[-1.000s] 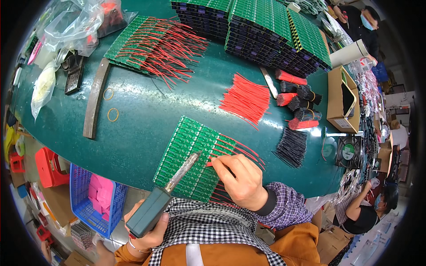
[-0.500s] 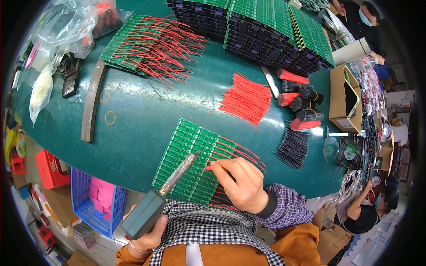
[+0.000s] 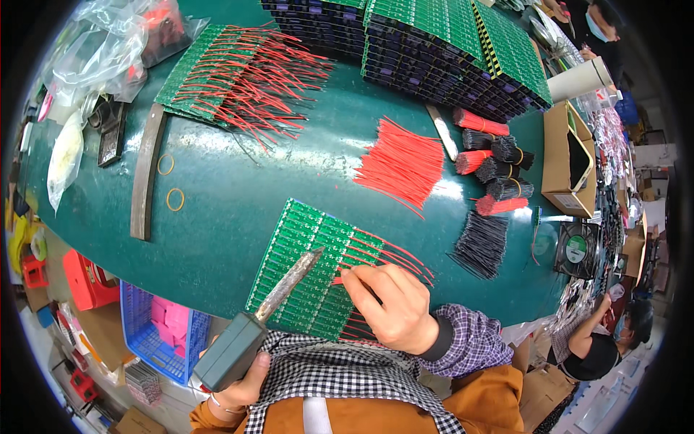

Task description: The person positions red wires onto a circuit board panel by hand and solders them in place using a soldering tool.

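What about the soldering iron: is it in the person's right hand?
No, the left hand holds the soldering iron, while the right hand pinches a red wire at the green board.

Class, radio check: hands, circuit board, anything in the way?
Left hand gripping soldering iron. Right hand pinching red wire. Circuit board partly hidden by iron, right hand.

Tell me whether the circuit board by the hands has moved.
No: the circuit board keeps its place against the flat bar; only the view shifted.

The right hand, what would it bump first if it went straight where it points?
The right hand would probably meet the soldering iron's metal tip, unless it dips onto the green board; height is unclear.
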`<state>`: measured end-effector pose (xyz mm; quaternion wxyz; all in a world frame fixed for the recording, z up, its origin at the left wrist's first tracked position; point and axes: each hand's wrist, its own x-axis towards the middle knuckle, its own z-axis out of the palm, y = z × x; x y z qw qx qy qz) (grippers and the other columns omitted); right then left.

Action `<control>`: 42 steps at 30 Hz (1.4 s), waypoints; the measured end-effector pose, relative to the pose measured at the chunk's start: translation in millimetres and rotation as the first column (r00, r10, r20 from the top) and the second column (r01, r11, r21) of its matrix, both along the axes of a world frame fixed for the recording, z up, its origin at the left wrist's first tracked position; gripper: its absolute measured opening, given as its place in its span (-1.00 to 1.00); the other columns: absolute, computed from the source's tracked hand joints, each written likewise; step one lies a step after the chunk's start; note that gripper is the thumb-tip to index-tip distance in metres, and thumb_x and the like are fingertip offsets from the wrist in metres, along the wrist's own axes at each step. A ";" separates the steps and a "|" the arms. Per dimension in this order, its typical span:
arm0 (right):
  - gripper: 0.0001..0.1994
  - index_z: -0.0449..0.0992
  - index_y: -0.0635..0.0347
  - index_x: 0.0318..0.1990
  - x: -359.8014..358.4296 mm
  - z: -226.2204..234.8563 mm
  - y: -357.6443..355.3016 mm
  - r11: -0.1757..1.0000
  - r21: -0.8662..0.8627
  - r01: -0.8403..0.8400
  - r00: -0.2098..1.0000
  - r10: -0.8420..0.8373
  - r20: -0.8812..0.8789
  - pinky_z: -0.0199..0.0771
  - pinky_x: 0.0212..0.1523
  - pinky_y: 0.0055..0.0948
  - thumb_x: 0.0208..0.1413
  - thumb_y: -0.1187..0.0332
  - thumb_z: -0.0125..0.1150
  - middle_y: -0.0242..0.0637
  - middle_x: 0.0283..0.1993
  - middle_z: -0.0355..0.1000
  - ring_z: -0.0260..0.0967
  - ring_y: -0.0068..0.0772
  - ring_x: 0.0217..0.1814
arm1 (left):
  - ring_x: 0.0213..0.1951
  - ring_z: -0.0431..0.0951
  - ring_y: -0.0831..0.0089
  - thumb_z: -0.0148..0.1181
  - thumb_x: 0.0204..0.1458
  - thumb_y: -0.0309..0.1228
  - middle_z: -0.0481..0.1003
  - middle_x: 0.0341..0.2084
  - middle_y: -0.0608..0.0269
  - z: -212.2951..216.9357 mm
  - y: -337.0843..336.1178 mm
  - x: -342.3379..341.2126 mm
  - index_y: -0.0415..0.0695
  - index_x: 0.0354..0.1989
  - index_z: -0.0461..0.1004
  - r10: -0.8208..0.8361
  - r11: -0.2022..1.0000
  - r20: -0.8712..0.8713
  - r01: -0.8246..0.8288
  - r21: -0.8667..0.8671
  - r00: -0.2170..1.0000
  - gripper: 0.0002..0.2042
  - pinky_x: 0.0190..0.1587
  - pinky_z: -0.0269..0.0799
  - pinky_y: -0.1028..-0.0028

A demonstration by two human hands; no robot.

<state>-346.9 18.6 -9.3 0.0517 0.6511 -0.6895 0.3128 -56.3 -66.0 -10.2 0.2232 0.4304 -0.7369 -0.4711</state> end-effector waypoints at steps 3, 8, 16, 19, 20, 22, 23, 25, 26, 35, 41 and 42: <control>-0.67 0.69 0.35 -0.13 0.2 -0.2 0.0 1.000 0.005 0.002 1.000 -0.002 0.011 0.50 -0.42 -0.43 -0.15 0.51 0.41 -0.22 -0.19 0.59 0.50 -0.33 -0.34 | -0.40 0.63 0.14 0.46 -0.08 -0.46 0.65 -0.35 0.04 -0.7 1.3 0.3 -0.32 -0.14 0.67 0.007 1.000 0.013 -0.007 -0.027 1.000 -0.69 -0.34 0.54 0.29; -0.67 0.69 0.35 -0.13 -0.3 1.0 -0.2 1.000 0.000 0.001 1.000 -0.001 0.031 0.51 -0.43 -0.43 -0.15 0.52 0.44 -0.20 -0.20 0.60 0.50 -0.32 -0.36 | -0.29 0.62 0.24 0.43 -0.01 -0.51 0.64 -0.21 0.06 0.2 3.4 10.9 -0.34 0.00 0.62 -0.036 0.994 0.075 0.028 0.104 0.997 -0.64 -0.20 0.55 0.32; -0.66 0.68 0.36 -0.13 0.1 1.3 -0.4 1.000 -0.009 -0.005 1.000 0.006 0.027 0.49 -0.43 -0.42 -0.16 0.52 0.42 -0.19 -0.20 0.60 0.50 -0.32 -0.36 | -0.39 0.65 0.07 0.44 -0.17 -0.51 0.65 -0.34 -0.02 3.6 -0.6 2.9 -0.31 -0.19 0.68 -0.050 0.996 0.062 0.054 -0.065 0.997 -0.69 -0.33 0.57 0.21; -0.66 0.68 0.36 -0.13 0.6 1.9 -1.0 1.000 -0.013 -0.005 1.000 0.005 0.023 0.49 -0.42 -0.42 -0.16 0.52 0.42 -0.19 -0.21 0.60 0.49 -0.32 -0.37 | -0.38 0.66 0.06 0.43 -0.19 -0.52 0.65 -0.35 -0.02 3.1 1.0 9.1 -0.32 -0.19 0.68 -0.067 0.997 0.064 0.070 -0.043 0.996 -0.68 -0.34 0.58 0.21; -0.66 0.69 0.36 -0.13 1.0 2.0 -1.1 1.000 -0.018 -0.001 1.000 0.002 0.018 0.48 -0.42 -0.42 -0.16 0.52 0.42 -0.20 -0.21 0.60 0.49 -0.33 -0.37 | -0.38 0.67 0.06 0.43 -0.21 -0.52 0.65 -0.34 -0.02 2.8 1.5 11.9 -0.33 -0.19 0.68 -0.090 0.995 0.081 0.093 -0.034 0.993 -0.68 -0.34 0.59 0.22; -0.66 0.69 0.36 -0.13 1.4 1.6 -0.7 1.000 -0.013 -0.006 1.000 0.006 0.017 0.48 -0.42 -0.42 -0.16 0.51 0.42 -0.20 -0.21 0.60 0.48 -0.33 -0.37 | -0.37 0.67 0.05 0.43 -0.22 -0.52 0.65 -0.34 -0.02 2.7 2.4 13.9 -0.33 -0.19 0.68 -0.110 0.993 0.098 0.113 -0.025 0.989 -0.67 -0.35 0.59 0.23; -0.67 0.69 0.35 -0.13 1.7 1.3 -0.6 1.000 -0.009 -0.010 1.000 0.010 0.016 0.47 -0.42 -0.41 -0.15 0.51 0.42 -0.20 -0.22 0.60 0.48 -0.34 -0.37 | -0.38 0.68 0.06 0.44 -0.22 -0.52 0.64 -0.33 -0.02 2.8 2.6 13.7 -0.32 -0.19 0.69 -0.116 0.992 0.101 0.121 -0.046 0.988 -0.67 -0.35 0.60 0.24; -0.67 0.69 0.35 -0.13 1.9 1.3 -0.4 1.000 -0.008 -0.010 1.000 0.010 0.014 0.47 -0.42 -0.41 -0.15 0.51 0.41 -0.21 -0.21 0.60 0.48 -0.34 -0.37 | -0.38 0.69 0.06 0.44 -0.23 -0.52 0.64 -0.32 -0.01 3.6 2.3 11.8 -0.32 -0.20 0.69 -0.121 0.989 0.103 0.128 -0.067 0.987 -0.66 -0.35 0.60 0.25; -0.67 0.69 0.35 -0.13 1.9 1.4 -0.3 1.000 -0.006 -0.008 1.000 0.008 0.012 0.46 -0.42 -0.41 -0.15 0.51 0.41 -0.21 -0.21 0.60 0.48 -0.34 -0.36 | -0.38 0.69 0.07 0.44 -0.24 -0.52 0.64 -0.32 -0.02 5.0 2.1 9.6 -0.31 -0.20 0.69 -0.118 0.989 0.094 0.125 -0.078 0.989 -0.67 -0.36 0.60 0.26; -0.67 0.69 0.36 -0.13 2.0 2.1 0.5 1.000 0.004 -0.009 1.000 0.009 -0.008 0.47 -0.42 -0.40 -0.14 0.49 0.38 -0.21 -0.21 0.59 0.47 -0.34 -0.36 | -0.39 0.71 0.09 0.46 -0.22 -0.54 0.65 -0.34 0.01 15.1 -3.1 -5.1 -0.29 -0.22 0.70 -0.143 0.984 0.072 0.150 -0.096 0.987 -0.70 -0.34 0.62 0.29; -0.67 0.68 0.36 -0.13 3.4 1.0 1.0 1.000 0.007 -0.006 1.000 0.006 -0.015 0.48 -0.39 -0.40 -0.14 0.49 0.38 -0.21 -0.19 0.58 0.47 -0.34 -0.35 | -0.39 0.70 0.09 0.47 -0.20 -0.52 0.64 -0.35 0.01 14.5 -2.9 -5.0 -0.30 -0.23 0.69 -0.166 0.976 0.080 0.175 -0.127 0.983 -0.71 -0.34 0.62 0.29; -0.67 0.68 0.36 -0.13 3.6 1.3 1.2 1.000 0.006 -0.006 1.000 0.006 -0.016 0.48 -0.39 -0.40 -0.14 0.49 0.38 -0.21 -0.19 0.58 0.47 -0.34 -0.35 | -0.40 0.70 0.10 0.47 -0.20 -0.52 0.64 -0.35 0.01 13.5 -2.1 -4.1 -0.30 -0.24 0.69 -0.158 0.977 0.068 0.166 -0.131 0.985 -0.72 -0.34 0.61 0.29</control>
